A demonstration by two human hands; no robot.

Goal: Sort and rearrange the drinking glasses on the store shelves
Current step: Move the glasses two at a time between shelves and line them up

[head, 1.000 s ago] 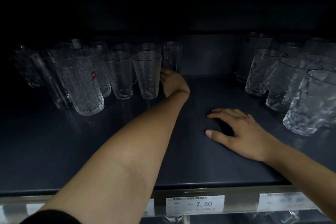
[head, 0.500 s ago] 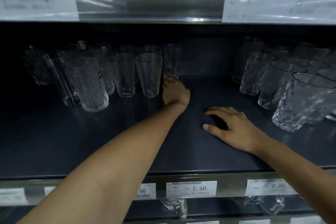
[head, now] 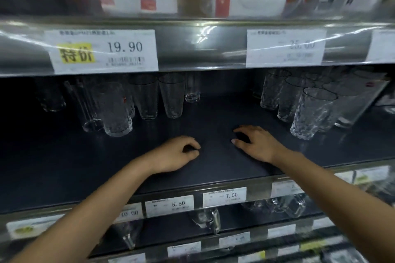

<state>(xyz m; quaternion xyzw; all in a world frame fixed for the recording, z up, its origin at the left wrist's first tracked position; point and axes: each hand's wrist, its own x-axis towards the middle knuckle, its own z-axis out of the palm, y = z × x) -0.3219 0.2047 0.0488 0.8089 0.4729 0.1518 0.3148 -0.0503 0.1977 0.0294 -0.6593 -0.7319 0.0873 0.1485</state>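
Note:
On the dark shelf [head: 213,117] a group of clear textured glasses [head: 147,100] stands at the back left, with a narrow smooth glass [head: 192,89] at its right end. Another cluster of wide textured glasses [head: 307,109] fills the back right. My left hand [head: 177,153] lies on the shelf in the middle gap, fingers loosely curled, holding nothing. My right hand [head: 256,143] rests on the shelf beside it with its fingers spread. Both hands are well in front of the glasses and touch none of them.
A metal rail with price labels [head: 102,51] runs above the shelf, with boxed goods on the level above. The front rail carries more price tags [head: 224,196]. Lower shelves hold more glassware [head: 207,218].
My left hand has let go of the narrow glass at the back and pulled toward the front of the shelf. The camera has moved back and tilted up; the right hand stays put.

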